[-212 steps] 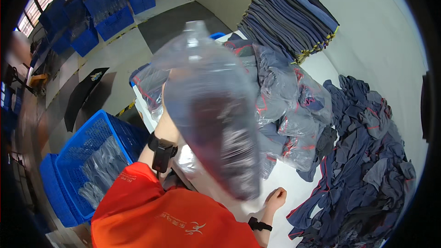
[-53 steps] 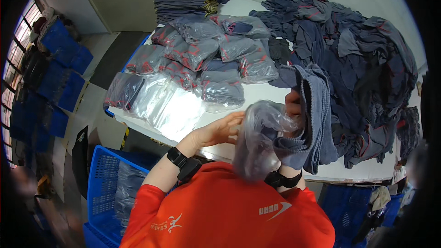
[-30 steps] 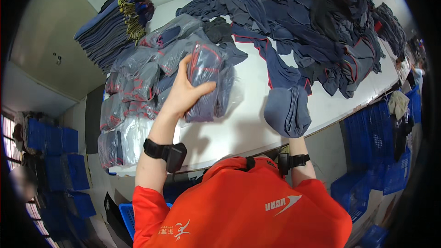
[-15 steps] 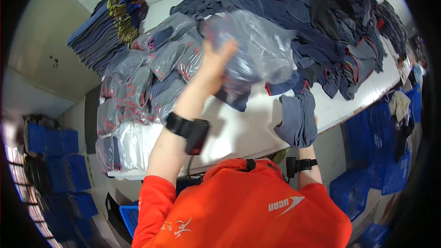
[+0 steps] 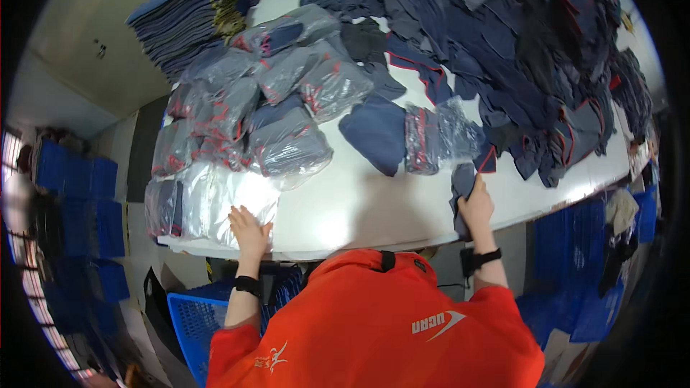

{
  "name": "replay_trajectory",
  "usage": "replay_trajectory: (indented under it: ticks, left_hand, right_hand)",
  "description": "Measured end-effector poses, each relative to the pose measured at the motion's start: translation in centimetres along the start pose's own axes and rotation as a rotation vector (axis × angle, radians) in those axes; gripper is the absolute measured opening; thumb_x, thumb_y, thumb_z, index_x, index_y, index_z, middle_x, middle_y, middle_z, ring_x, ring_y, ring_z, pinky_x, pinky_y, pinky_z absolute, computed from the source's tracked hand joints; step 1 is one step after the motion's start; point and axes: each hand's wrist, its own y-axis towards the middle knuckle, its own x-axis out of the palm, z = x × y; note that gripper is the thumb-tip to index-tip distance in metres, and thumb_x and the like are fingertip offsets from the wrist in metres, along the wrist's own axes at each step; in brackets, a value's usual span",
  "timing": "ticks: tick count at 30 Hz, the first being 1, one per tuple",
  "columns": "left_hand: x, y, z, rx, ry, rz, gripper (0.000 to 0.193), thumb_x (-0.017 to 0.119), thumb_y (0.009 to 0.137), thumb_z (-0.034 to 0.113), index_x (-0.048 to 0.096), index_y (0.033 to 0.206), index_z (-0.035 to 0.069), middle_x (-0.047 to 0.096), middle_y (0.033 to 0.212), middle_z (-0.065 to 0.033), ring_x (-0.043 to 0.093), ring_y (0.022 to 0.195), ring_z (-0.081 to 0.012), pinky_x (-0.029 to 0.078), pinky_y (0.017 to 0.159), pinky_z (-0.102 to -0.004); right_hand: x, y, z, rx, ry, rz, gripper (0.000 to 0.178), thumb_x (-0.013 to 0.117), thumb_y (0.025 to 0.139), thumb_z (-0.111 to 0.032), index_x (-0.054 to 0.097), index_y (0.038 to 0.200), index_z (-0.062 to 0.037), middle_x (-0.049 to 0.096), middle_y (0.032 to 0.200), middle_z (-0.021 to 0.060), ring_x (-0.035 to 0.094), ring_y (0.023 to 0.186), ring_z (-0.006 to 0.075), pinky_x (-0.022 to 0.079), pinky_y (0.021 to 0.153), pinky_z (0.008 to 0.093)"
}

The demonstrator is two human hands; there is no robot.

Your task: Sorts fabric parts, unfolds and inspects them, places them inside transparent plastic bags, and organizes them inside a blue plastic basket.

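My left hand (image 5: 249, 231) rests with its fingers spread on the flat clear plastic bags (image 5: 228, 197) near the table's front left edge. At the front right, my right hand (image 5: 477, 208) grips a folded grey-blue garment (image 5: 461, 185), holding it upright on its edge. Just beyond that garment lies a clear bag with a red-trimmed dark garment (image 5: 422, 145) in it. To its left is a loose folded navy garment (image 5: 375, 131). Several bagged grey garments with red trim (image 5: 287, 144) are heaped beyond my left hand.
A large heap of loose dark garments (image 5: 496, 65) covers the far right of the white table (image 5: 323, 208). A stack of folded dark cloths with yellow edging (image 5: 183, 25) stands at the far left. Blue crates stand on both sides; one blue basket (image 5: 188, 330) is below my left arm.
My left hand has let go of the bagged garment, now lying by the loose heap, and has come back to the plastic bags. The garment in my right hand has turned edge-on.
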Motion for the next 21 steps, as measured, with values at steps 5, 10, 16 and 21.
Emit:
replay_trajectory:
  ticks: [5,10,16,21]
  left_hand:
    - [0.0,-0.9,1.9,0.034,0.117,0.082,0.057,0.053,0.081,0.014,0.033,0.132,-0.004,0.034,0.134,-0.0284,0.036,0.121,-0.0446,0.034,0.098,-0.0481]
    - [-4.7,-0.4,2.8,0.047,-0.161,0.253,0.026,0.055,0.080,0.009,0.060,0.105,0.001,0.057,0.108,-0.0203,0.057,0.094,-0.0351,0.047,0.080,-0.0391]
    - [-6.9,1.5,3.0,-0.269,-0.705,0.095,0.020,0.068,0.076,0.023,0.065,0.069,0.004,0.058,0.063,-0.0163,0.056,0.059,-0.0325,0.043,0.057,-0.0392]
    - [-4.7,2.2,1.7,-0.163,-0.933,0.164,0.029,0.064,0.080,0.025,0.061,0.074,-0.003,0.058,0.061,-0.0158,0.048,0.052,-0.0264,0.041,0.055,-0.0354]
  right_hand:
    - [3.2,-7.6,-5.4,-0.183,-0.223,0.027,0.090,0.066,0.062,-0.017,0.021,0.140,-0.0030,0.033,0.132,0.0235,0.034,0.121,0.0401,0.033,0.100,0.0430]
    - [3.8,-6.0,-2.4,-0.181,0.177,-0.114,0.099,0.072,0.059,-0.015,0.016,0.139,0.0017,0.035,0.130,0.0265,0.034,0.121,0.0417,0.031,0.101,0.0433]
    - [4.4,-5.4,-3.7,-0.196,-0.021,-0.220,0.099,0.073,0.055,-0.015,0.021,0.137,0.0025,0.048,0.116,0.0258,0.048,0.109,0.0399,0.040,0.094,0.0409]
    - [4.2,-5.0,-7.5,-0.085,0.399,-0.442,0.059,0.075,0.050,-0.008,0.057,0.106,0.0005,0.063,0.099,0.0159,0.061,0.090,0.0303,0.048,0.081,0.0358]
